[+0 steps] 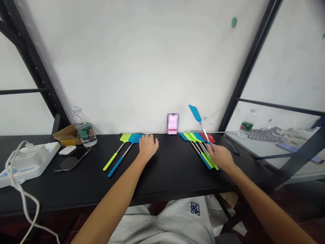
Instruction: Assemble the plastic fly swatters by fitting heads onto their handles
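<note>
My right hand [221, 156] is closed around the handle of a blue fly swatter [195, 113], holding it raised and tilted with its head against the backdrop of the wall. Below and beside that hand lies a fanned row of swatters, with blue, green and red heads; a red swatter head [210, 137] is at its right end. On the left, a yellow-green swatter [110, 161] and a blue swatter [115, 166] lie side by side on the black table. My left hand [148, 146] rests at the blue heads' right edge, fingers loosely bent and thumb apart, gripping nothing visible.
A phone [173, 123] with a blurred screen leans on the wall. At the left are a water bottle [85, 128], a cardboard box [66, 135], a white case [67, 150], a dark phone [73, 159] and a power strip [47, 156] with white cables. Black frame posts flank the table [162, 179].
</note>
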